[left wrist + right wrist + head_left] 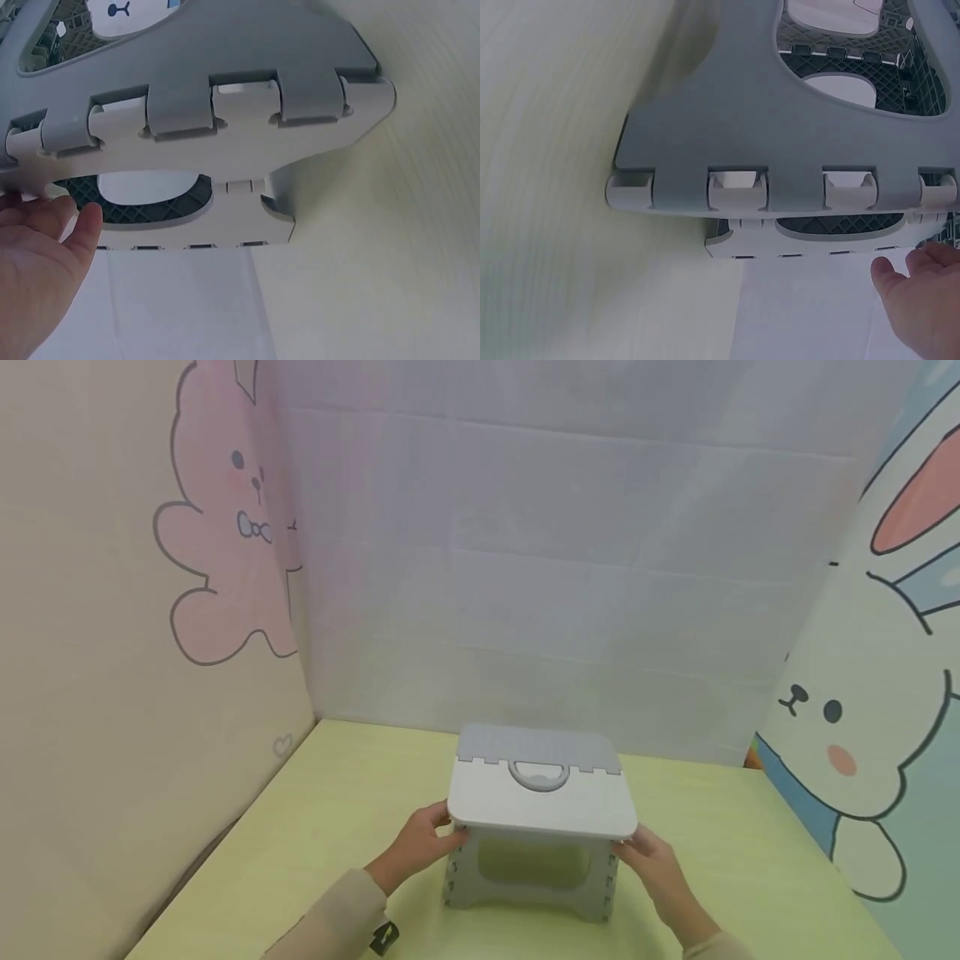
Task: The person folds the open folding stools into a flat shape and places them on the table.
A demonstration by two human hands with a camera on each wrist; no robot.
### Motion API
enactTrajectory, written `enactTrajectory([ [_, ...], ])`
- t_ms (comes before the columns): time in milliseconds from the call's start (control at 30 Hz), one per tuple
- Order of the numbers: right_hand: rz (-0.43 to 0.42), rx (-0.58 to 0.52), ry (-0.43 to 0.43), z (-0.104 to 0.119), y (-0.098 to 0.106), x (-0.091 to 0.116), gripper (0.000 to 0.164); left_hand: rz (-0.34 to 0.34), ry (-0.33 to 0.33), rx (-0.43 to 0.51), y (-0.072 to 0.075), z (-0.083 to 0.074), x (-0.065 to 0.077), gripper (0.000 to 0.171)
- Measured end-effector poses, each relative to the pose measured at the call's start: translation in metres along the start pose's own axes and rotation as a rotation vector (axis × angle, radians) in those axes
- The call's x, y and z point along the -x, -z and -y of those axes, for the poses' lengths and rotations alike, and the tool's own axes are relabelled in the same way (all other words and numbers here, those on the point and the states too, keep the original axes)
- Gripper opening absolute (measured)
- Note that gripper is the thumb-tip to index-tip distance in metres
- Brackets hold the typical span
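A grey and white folding step stool [480, 802] stands unfolded on the table, its legs spread and a looped carry handle [540, 781] set into the top. My left hand [416, 847] holds its left side just below the top, with the thumb toward the front. On the opposite side, my right hand [663, 872] grips under the top's right edge. Both wrist views show the hinged leg panels close up; fingers of the left hand [37, 270] and right hand [926, 300] reach the stool's sides, and some fingertips are hidden behind it.
The pale yellow table [360, 777] extends around the stool on both sides. Behind it hangs a plain light curtain [555, 610]. Walls with a pink rabbit drawing [232, 552] and a white rabbit drawing [862, 718] flank the table. A small black item [385, 937] sits by the left cuff.
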State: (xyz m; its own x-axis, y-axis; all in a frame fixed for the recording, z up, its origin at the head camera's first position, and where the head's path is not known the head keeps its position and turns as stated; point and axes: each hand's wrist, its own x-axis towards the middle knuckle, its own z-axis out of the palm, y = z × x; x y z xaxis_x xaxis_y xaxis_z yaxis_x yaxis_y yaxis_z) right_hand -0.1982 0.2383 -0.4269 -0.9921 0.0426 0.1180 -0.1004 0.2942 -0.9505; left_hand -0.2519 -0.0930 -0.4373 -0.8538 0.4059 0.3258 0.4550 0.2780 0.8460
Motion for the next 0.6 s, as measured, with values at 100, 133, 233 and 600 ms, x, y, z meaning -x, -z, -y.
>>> enactTrajectory([
  [100,-0.012,-0.024,0.0,0.001,-0.005,-0.002,0.048,-0.026,0.002,0.023,-0.005,-0.001,-0.001,0.044],
  [133,-0.015,-0.025,-0.006,0.0,-0.007,-0.002,0.048,-0.035,0.005,0.032,-0.007,-0.002,-0.001,0.044],
  [233,-0.012,-0.014,-0.017,-0.001,-0.009,0.0,0.047,-0.072,0.021,0.039,-0.012,-0.004,-0.001,0.043],
  [600,-0.03,-0.02,-0.005,0.005,-0.013,-0.003,0.046,-0.122,0.05,-0.015,-0.011,-0.002,-0.007,0.035],
])
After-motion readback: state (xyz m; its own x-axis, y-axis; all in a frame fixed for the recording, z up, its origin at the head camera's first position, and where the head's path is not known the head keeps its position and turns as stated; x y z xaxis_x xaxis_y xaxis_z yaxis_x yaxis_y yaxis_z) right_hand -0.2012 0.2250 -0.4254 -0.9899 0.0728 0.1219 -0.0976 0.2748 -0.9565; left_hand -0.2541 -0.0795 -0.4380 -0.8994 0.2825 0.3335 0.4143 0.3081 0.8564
